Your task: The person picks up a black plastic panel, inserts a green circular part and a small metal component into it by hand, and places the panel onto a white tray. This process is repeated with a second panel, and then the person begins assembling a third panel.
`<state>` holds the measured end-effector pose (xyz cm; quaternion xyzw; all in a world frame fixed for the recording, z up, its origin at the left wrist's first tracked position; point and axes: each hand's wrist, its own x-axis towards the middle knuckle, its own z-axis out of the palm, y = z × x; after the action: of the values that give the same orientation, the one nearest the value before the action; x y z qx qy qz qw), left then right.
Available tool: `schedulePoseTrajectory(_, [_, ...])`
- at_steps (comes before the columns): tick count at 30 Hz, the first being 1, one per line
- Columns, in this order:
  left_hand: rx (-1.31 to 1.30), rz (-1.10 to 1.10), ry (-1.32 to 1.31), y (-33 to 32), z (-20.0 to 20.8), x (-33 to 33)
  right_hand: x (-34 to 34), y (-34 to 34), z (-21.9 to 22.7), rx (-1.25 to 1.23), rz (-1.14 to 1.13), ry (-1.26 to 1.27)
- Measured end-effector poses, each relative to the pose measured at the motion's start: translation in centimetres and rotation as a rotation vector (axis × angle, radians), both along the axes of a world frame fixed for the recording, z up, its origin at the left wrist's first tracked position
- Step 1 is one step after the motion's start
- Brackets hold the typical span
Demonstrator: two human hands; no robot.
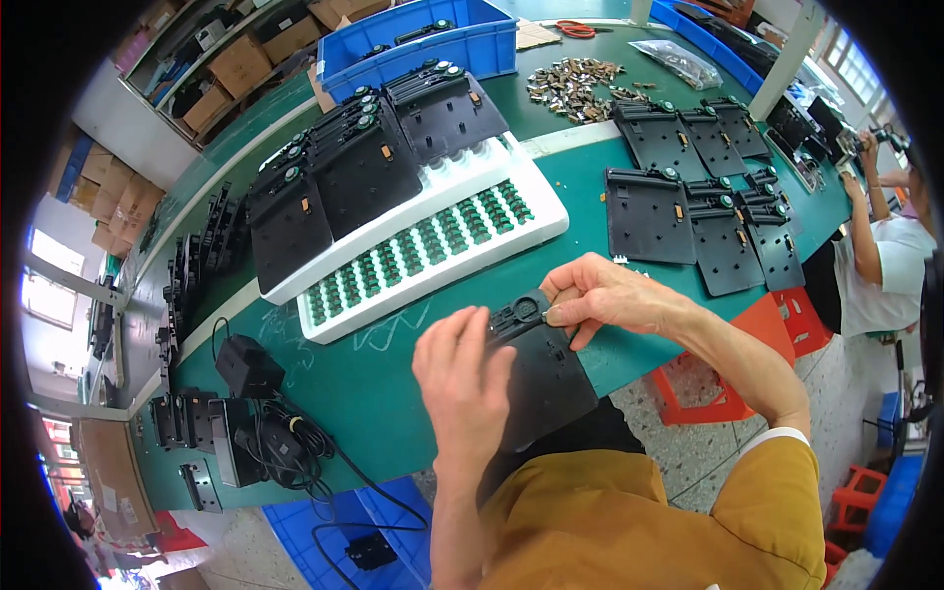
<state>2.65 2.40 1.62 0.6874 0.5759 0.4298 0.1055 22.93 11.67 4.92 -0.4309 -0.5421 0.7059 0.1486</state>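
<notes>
A flat black plastic panel (546, 388) lies at the table's near edge in front of me, with a round recess and a ribbed strip along its far end. My right hand (605, 300) is at that end beside the recess, thumb and forefinger pinched together. Something small and pale shows at their tips, too small to name. Over the panel's left side is my left hand (460, 379), fingers stretched and thumb apart, with nothing visible between them. Beyond both hands stands a white foam tray (551, 202) holding rows of small green-and-dark parts.
Similar black panels (364, 177) rest across the tray's far side, and more panels (649, 221) lie at the right. A pile of small metal parts (575, 87), a blue bin (423, 59) and red-handled scissors (578, 29) are farther back. Black cables (295, 442) lie left. A co-worker (885, 256) sits right.
</notes>
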Motion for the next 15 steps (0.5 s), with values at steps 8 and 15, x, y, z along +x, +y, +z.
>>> schedulePoseTrajectory(8, [-0.11,0.037,0.202,1.0,-1.0,1.1,-0.4,0.2,0.1,0.289,0.0,-0.243])
schedulePoseTrajectory(15, [-0.073,0.072,0.205,1.0,-1.1,1.1,0.0,2.0,2.7,0.65,0.001,-0.348])
